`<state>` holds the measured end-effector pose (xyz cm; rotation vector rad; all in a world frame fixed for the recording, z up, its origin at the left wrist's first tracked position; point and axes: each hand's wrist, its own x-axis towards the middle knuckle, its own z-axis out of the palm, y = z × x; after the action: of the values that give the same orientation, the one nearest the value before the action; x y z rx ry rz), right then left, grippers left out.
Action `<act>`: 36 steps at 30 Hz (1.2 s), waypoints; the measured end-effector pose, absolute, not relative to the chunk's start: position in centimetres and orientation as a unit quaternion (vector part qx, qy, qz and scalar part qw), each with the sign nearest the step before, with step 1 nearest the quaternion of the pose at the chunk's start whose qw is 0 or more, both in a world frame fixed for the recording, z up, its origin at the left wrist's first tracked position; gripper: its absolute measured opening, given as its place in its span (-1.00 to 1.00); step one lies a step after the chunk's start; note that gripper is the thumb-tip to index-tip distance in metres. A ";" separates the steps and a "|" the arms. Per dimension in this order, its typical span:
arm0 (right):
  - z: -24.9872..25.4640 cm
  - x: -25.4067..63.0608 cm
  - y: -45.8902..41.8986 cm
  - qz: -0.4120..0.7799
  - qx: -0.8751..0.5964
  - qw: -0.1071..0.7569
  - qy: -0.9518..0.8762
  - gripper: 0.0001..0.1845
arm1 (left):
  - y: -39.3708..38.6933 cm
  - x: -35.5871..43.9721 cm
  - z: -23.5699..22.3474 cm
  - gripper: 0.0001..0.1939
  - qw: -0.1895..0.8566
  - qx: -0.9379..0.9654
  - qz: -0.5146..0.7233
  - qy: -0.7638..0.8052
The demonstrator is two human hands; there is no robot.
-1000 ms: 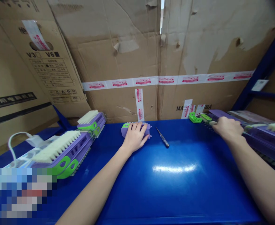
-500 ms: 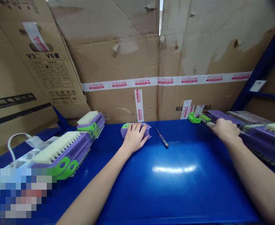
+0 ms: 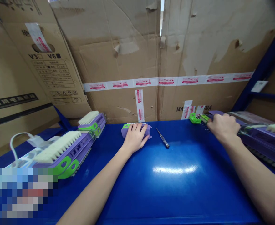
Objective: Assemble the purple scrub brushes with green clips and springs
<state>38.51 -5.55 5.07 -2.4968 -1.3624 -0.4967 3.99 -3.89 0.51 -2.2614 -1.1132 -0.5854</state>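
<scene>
My left hand (image 3: 134, 137) is laid over a small purple brush (image 3: 123, 132) with a green end, fingers across its top and thumb at its near right side. Most of that brush is hidden under the palm. Just right of it on the blue table lies a slim screwdriver (image 3: 163, 139) with a clear handle. At the far right, my right hand (image 3: 224, 127) is closed on a purple-and-green brush (image 3: 204, 118); the fingertips and grip point are hidden. A bright green end piece (image 3: 195, 118) sticks out to the left of that hand.
Purple brushes with cream bristles and green ends (image 3: 73, 150) stand along the left, beside a white plug (image 3: 36, 140) and cable. Another purple brush (image 3: 266, 139) lies at the right edge. Cardboard (image 3: 118, 62) walls the back of the blue table (image 3: 175, 193). A blurred patch covers the lower left.
My right hand has rolled slightly over the brush, and the pale part seen under its fingers is now covered. My left hand stays on its brush. The view has shifted a little.
</scene>
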 end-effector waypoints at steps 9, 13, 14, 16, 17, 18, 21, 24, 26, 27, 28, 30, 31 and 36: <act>3.5 31.2 -5.5 -0.324 -0.616 0.158 -0.701 -0.60 | -3.5 2.9 1.0 -0.35 0.259 -0.815 -0.227 -0.466; 2.4 27.7 -6.4 -0.299 -0.464 0.140 -0.822 -0.65 | -3.1 2.2 0.8 -0.25 0.248 -0.783 -0.229 -0.523; 2.0 27.0 -6.6 -0.285 -0.436 0.133 -0.843 -0.67 | -3.0 2.1 0.8 -0.25 0.245 -0.778 -0.224 -0.534; 1.4 25.7 -7.0 -0.259 -0.397 0.116 -0.873 -0.69 | -2.9 2.1 0.7 -0.28 0.239 -0.772 -0.216 -0.549; 1.1 25.3 -7.1 -0.247 -0.385 0.107 -0.883 -0.69 | -2.9 2.1 0.6 -0.29 0.237 -0.771 -0.213 -0.552; 0.9 25.0 -7.2 -0.235 -0.378 0.099 -0.890 -0.69 | -2.9 2.1 0.6 -0.30 0.236 -0.771 -0.212 -0.553; 0.5 25.0 -7.0 -0.208 -0.382 0.083 -0.896 -0.69 | -2.9 2.0 0.6 -0.35 0.238 -0.774 -0.212 -0.547; 0.4 25.8 -6.4 -0.205 -0.413 0.082 -0.884 -0.70 | -2.9 1.9 0.6 -0.42 0.234 -0.785 -0.218 -0.531; 0.3 26.5 -6.0 -0.208 -0.438 0.087 -0.870 -0.69 | -2.8 1.8 0.5 -0.47 0.224 -0.797 -0.233 -0.511; 0.2 26.8 -5.8 -0.208 -0.451 0.090 -0.863 -0.69 | -2.8 1.9 0.5 -0.49 0.215 -0.804 -0.243 -0.499; 0.0 27.1 -5.6 -0.208 -0.464 0.097 -0.855 -0.68 | -2.8 1.9 0.5 -0.52 0.205 -0.811 -0.253 -0.486; -0.2 27.5 -5.3 -0.207 -0.488 0.124 -0.839 -0.63 | -2.9 2.1 0.6 -0.56 0.181 -0.826 -0.270 -0.461; -0.2 27.6 -5.2 -0.205 -0.497 0.143 -0.831 -0.58 | -3.0 2.2 0.6 -0.57 0.170 -0.831 -0.277 -0.450; -0.2 27.5 -5.0 -0.182 -0.500 0.249 -0.810 -0.31 | -3.6 2.8 0.8 -0.62 0.175 -0.858 -0.293 -0.383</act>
<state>27.55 -5.04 -0.21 -1.3608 -2.2059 -0.4945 2.85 -3.57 0.80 -2.4328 -1.0859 -0.8311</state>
